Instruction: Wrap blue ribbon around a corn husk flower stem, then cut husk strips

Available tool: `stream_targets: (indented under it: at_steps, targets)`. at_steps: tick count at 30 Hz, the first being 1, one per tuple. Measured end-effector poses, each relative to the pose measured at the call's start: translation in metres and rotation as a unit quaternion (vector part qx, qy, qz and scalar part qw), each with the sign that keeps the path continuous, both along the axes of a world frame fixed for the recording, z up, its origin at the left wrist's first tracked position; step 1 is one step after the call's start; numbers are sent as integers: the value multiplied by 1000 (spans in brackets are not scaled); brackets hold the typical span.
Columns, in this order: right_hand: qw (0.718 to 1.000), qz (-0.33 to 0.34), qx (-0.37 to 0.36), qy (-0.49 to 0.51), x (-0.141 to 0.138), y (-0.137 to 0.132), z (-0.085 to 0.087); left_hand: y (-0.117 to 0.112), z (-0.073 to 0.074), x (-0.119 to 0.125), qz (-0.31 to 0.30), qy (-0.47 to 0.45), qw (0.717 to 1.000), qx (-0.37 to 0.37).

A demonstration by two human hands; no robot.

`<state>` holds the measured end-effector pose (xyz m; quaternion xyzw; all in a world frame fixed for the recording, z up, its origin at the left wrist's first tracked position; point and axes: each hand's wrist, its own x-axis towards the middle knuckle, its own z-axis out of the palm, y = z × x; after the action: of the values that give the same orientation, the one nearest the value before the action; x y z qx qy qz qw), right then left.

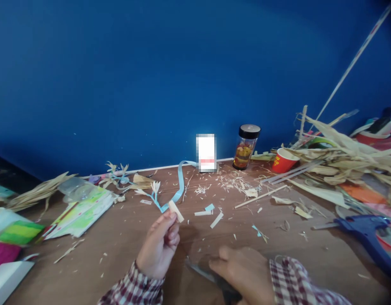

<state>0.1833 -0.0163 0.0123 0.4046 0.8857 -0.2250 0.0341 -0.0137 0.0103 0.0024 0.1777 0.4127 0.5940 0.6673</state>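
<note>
My left hand [162, 241] is closed, with a small flat pale strip [176, 212] pinched upright between thumb and fingertips. The strip looks like a folded piece of dried husk. Low in the middle, my right hand [243, 271] is closed around a pair of scissors [203, 271], blurred by motion. Their dark blades point up and left, and the handle is partly hidden under the hand. Behind my left hand lies a light blue tape [182, 180], running to small pale flowers [155, 186] with blue-wrapped stems.
Scraps and shavings [236, 184] litter the brown table [119, 262]. A lidded glass jar [244, 148] and red paper cup [283, 161] stand at the back. Dried husks [329, 159] and a blue glue gun [364, 228] lie right; a patterned sheet [84, 212] lies left.
</note>
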Motion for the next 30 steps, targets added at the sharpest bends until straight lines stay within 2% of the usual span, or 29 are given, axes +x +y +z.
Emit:
stream_targets:
  at_steps: [2,4,6,8,10,12,14,17,20,26,30]
  targets:
    - [995,24,-73,64,5,1,3,-3,-2,5,-24,23,999,-5]
    - [975,66,-157,141,10,3,7,-5,-4,9,-45,48,998,-8]
    - [953,64,-210,209,11,6,9,-9,-5,14,-65,86,994,-9]
    - [940,-22,-197,278,8,8,9,-12,-6,20,-85,136,987,-11]
    - [924,-138,-136,330,3,8,4,-16,-8,25,-110,185,977,-16]
    - [911,-204,-79,350,-2,7,-2,-19,-11,29,-138,218,966,-21]
    - [912,-215,-49,345,-6,6,-9,-21,-14,32,-158,235,959,-18]
    - [912,-233,-49,333,-8,7,-17,-22,-18,33,-166,245,955,-13]
    - [898,-249,-97,350,-7,10,-19,-21,-21,32,-169,237,957,-7]
    - [858,-230,-187,420,-3,20,-18,-18,-18,29,-163,219,962,-11]
    - [854,-249,-200,412,5,30,-20,-15,-16,26,-163,218,962,-7]
